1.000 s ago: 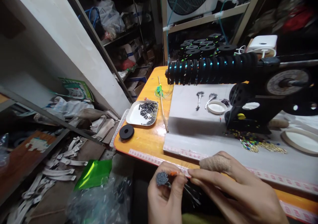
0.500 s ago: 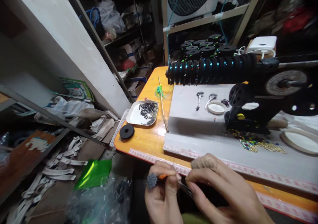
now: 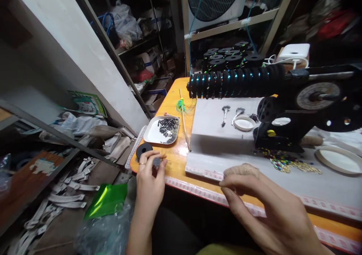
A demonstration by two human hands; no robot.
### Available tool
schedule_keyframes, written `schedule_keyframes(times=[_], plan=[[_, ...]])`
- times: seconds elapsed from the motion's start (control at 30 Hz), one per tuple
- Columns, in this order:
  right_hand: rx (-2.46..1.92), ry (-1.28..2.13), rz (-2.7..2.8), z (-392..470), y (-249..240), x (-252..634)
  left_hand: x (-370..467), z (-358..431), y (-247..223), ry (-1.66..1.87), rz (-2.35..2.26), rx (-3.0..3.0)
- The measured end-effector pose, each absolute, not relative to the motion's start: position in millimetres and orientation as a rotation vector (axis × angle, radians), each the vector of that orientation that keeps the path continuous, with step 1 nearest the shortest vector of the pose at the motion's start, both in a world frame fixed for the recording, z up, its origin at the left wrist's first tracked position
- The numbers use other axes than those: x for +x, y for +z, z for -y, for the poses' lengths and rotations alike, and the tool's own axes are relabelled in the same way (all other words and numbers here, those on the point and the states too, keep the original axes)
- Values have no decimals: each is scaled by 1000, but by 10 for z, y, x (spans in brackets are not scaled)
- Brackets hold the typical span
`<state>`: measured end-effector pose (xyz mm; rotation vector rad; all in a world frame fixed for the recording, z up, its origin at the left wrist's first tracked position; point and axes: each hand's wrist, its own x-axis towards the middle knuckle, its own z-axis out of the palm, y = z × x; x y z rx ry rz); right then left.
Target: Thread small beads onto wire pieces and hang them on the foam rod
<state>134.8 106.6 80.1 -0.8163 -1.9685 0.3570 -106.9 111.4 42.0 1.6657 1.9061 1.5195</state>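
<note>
My left hand [image 3: 149, 172] is over the table's near left corner, closed on a small grey bundle [image 3: 156, 162] with a bit of orange by the fingertips. Just behind it lies a black foam disc [image 3: 143, 148], partly covered by the fingers. My right hand [image 3: 254, 198] hovers above the front edge, thumb and forefinger pinched together; whatever they hold is too small to make out. A tan wrap [image 3: 241, 169] covers one of its fingers. Beyond the left hand sits a white tray [image 3: 151, 132] of dark tubes and small grey pieces.
A stick with green strands [image 3: 183, 119] lies beside the grey board [image 3: 209, 157]. On the board are two grey-headed bundles, a round lid [image 3: 244, 123], colourful beads [image 3: 283, 162] and a black machine [image 3: 277, 130] carrying a row of black discs.
My left hand has moved left and away from me with the grey bundle, parting from my right hand. The right hand has risen slightly, still pinched.
</note>
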Motion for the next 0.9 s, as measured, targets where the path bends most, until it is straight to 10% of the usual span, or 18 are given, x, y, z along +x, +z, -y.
schedule_keyframes(times=[0.33, 0.9], plan=[[-833, 467, 2007, -1109, 806, 1345, -1034, -1158, 613, 1436, -2008, 1943], [-824, 731, 1818, -1117, 773, 1244, -16, -543, 371, 1354, -1314, 782]])
